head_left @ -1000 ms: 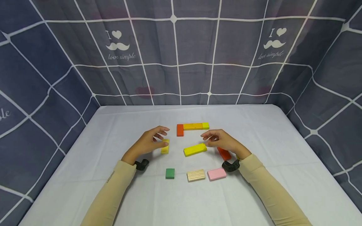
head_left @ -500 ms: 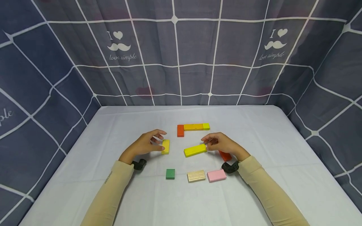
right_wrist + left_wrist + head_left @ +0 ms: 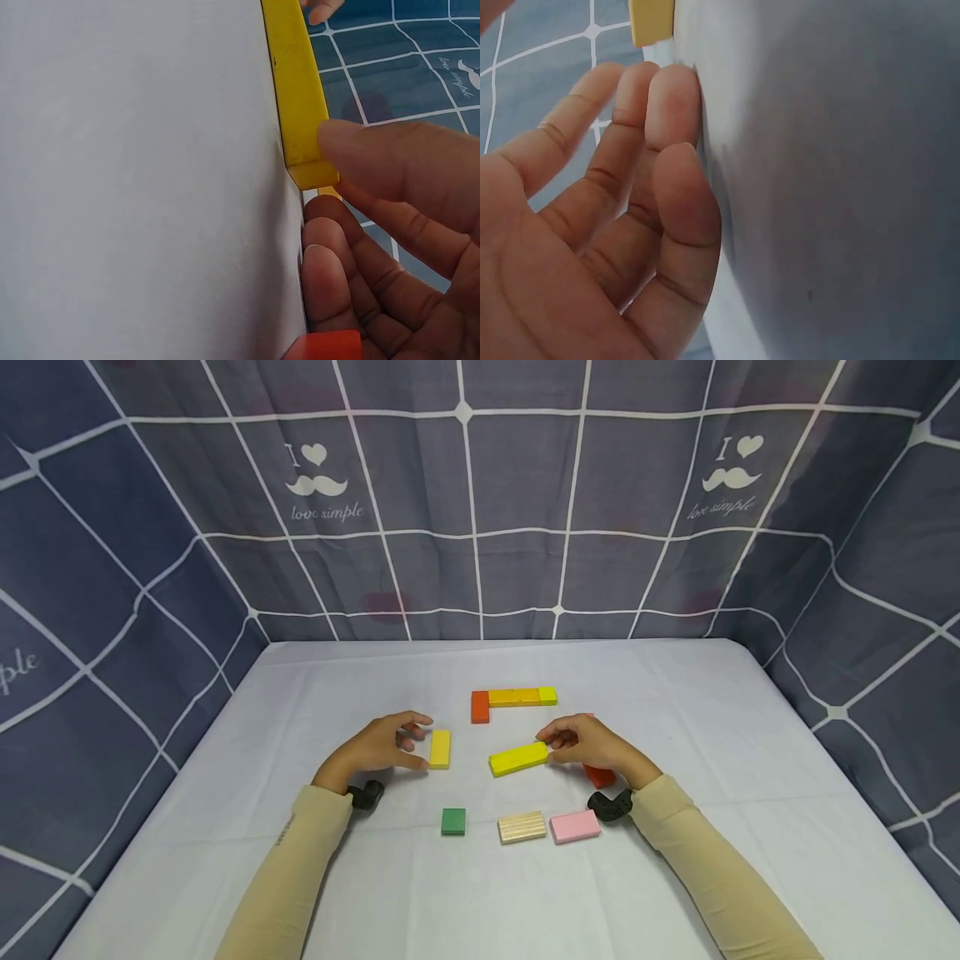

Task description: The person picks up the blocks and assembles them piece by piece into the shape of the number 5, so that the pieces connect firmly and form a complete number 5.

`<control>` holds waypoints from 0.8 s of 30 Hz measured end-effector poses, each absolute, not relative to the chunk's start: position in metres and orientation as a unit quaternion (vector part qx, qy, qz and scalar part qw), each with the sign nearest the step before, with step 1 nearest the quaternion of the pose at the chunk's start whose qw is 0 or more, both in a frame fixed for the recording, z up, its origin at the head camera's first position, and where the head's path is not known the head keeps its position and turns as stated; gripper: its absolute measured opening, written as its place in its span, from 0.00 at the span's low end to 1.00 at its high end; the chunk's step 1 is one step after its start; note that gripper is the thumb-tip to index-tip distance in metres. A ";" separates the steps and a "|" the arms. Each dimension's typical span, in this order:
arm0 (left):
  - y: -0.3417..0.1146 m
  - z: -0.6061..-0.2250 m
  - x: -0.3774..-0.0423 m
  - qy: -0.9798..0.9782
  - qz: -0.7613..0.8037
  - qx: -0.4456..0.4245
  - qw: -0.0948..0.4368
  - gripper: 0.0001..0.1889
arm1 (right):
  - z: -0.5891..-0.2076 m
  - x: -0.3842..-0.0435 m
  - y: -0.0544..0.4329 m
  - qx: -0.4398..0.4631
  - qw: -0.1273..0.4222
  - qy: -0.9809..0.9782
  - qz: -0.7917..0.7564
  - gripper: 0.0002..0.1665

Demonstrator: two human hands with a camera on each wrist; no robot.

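My left hand (image 3: 382, 747) is beside a short yellow block (image 3: 440, 749), fingers loosely bent, holding nothing; in the left wrist view a yellow block (image 3: 652, 21) shows beyond the fingertips. My right hand (image 3: 592, 747) pinches the right end of a longer bright yellow block (image 3: 519, 759) between thumb and index finger; this block lies slanted on the cloth. The right wrist view shows the thumb (image 3: 397, 161) against that block's end. A red block (image 3: 599, 776) lies partly hidden under my right hand.
Farther back, an orange-red block (image 3: 480, 707), an orange-yellow block (image 3: 513, 697) and a lime block (image 3: 548, 696) lie joined in a row. Nearer me are a green square block (image 3: 453, 822), a ridged beige block (image 3: 522, 827) and a pink block (image 3: 575, 826). White cloth (image 3: 375, 893) covers the table.
My left hand has drawn back left and slightly toward me, uncovering the short yellow block. The right hand has shifted only slightly around the end of the longer yellow block, which stays in place.
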State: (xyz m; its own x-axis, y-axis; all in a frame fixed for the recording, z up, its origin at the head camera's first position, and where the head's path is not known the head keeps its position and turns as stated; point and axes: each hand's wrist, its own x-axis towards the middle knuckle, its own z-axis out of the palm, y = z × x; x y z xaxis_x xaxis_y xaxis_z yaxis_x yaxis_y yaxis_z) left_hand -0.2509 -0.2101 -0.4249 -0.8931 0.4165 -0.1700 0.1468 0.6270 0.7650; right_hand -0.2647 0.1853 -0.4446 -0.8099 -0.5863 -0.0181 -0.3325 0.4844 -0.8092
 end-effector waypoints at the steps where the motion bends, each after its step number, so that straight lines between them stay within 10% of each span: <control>1: -0.209 -0.426 -0.251 0.886 0.403 0.158 0.169 0.36 | -0.444 -0.265 0.185 -0.269 0.147 0.850 -0.429 0.20; 24: -0.204 -0.429 -0.250 0.897 0.379 0.163 0.159 0.30 | -0.449 -0.267 0.184 -0.252 0.143 0.860 -0.419 0.18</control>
